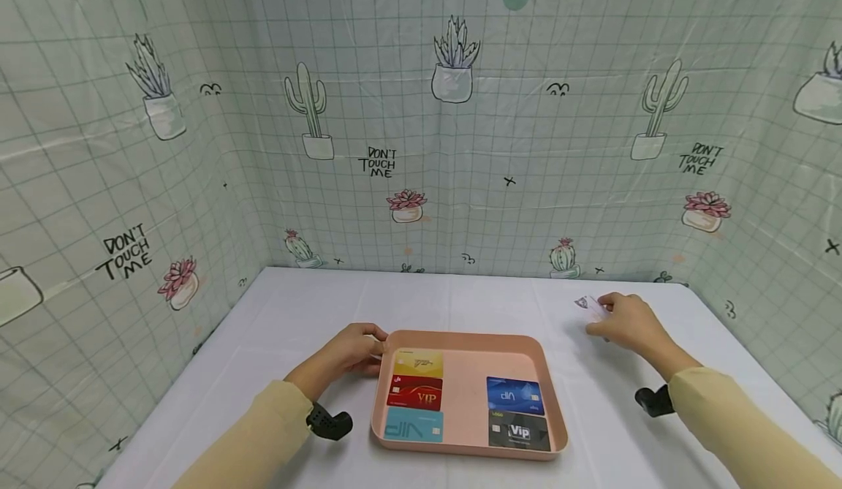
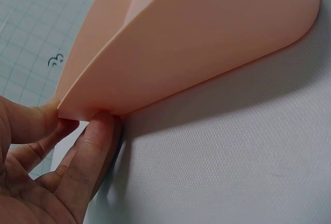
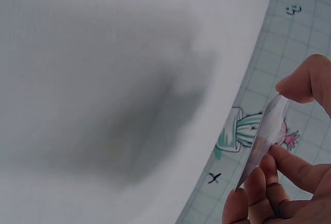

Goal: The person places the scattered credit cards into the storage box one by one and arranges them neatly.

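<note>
A shallow pink tray (image 1: pixel 463 394) lies on the table, with bank-style cards laid flat in two columns. On its left are a yellow card (image 1: pixel 419 363), a red VIP card (image 1: pixel 415 392) and a light blue card (image 1: pixel 414 425); on its right, a dark blue card (image 1: pixel 515 395) above a black VIP card (image 1: pixel 519 430). My left hand (image 1: pixel 357 349) grips the tray's far left corner, thumb at the rim and fingers against the outer wall. Beyond the tray's far right corner, my right hand (image 1: pixel 628 323) pinches a pale card (image 3: pixel 264 136) by its edges, above the table.
The white table (image 1: pixel 316 306) reaches back to a curtain (image 1: pixel 500 131) printed with a grid and potted cacti, which also closes off both sides. A black strap device (image 1: pixel 329 422) is on the left wrist, and another wrist device (image 1: pixel 654 401) is on the right.
</note>
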`<state>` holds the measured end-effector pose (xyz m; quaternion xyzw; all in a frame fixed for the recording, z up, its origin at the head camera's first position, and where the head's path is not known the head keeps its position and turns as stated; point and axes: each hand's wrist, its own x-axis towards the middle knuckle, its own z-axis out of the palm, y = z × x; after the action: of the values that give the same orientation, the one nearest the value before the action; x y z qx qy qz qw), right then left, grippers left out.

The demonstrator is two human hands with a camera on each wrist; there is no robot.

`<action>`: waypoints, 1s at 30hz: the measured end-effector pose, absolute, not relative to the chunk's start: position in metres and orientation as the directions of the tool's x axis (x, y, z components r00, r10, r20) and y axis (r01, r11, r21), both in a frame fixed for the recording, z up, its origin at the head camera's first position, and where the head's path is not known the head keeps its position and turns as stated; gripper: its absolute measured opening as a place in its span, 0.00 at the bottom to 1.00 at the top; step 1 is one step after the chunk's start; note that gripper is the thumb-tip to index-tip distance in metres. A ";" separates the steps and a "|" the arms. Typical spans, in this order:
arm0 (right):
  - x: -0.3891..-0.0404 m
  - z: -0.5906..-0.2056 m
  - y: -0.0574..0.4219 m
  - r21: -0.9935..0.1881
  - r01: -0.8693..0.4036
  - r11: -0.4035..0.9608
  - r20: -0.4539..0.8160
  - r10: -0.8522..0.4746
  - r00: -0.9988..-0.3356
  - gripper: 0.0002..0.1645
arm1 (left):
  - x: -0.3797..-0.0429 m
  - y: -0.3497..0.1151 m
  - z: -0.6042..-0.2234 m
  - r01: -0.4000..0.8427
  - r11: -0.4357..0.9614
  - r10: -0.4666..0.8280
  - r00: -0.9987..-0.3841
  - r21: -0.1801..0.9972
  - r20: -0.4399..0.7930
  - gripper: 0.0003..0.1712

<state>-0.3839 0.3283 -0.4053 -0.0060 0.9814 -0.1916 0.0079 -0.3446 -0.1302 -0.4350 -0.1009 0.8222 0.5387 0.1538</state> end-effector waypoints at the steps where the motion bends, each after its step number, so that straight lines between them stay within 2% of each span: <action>1: -0.383 -0.405 0.324 -0.379 -0.013 0.925 -0.012 -0.019 -1.000 0.45 | -0.345 -0.130 -0.435 -0.332 0.399 -0.002 -0.933 0.855 -0.361 0.09; 13: -0.377 -0.398 0.283 -0.395 -0.083 0.915 0.032 -0.076 -0.997 0.41 | -0.346 -0.131 -0.436 -0.333 0.395 -0.006 -0.933 0.856 -0.360 0.08; 23: -0.368 -0.395 0.256 -0.410 -0.209 0.888 0.106 -0.181 -0.978 0.39 | -0.345 -0.131 -0.436 -0.326 0.391 0.007 -0.934 0.861 -0.357 0.08; 30: -0.361 -0.394 0.240 -0.435 -0.253 0.864 0.095 -0.235 -0.967 0.39 | -0.345 -0.130 -0.436 -0.330 0.390 0.005 -0.933 0.860 -0.360 0.09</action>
<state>-0.3605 0.2404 -0.3937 -0.1263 0.9652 -0.2281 -0.0193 -0.3447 -0.1301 -0.4364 -0.0991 0.8193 0.5432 0.1542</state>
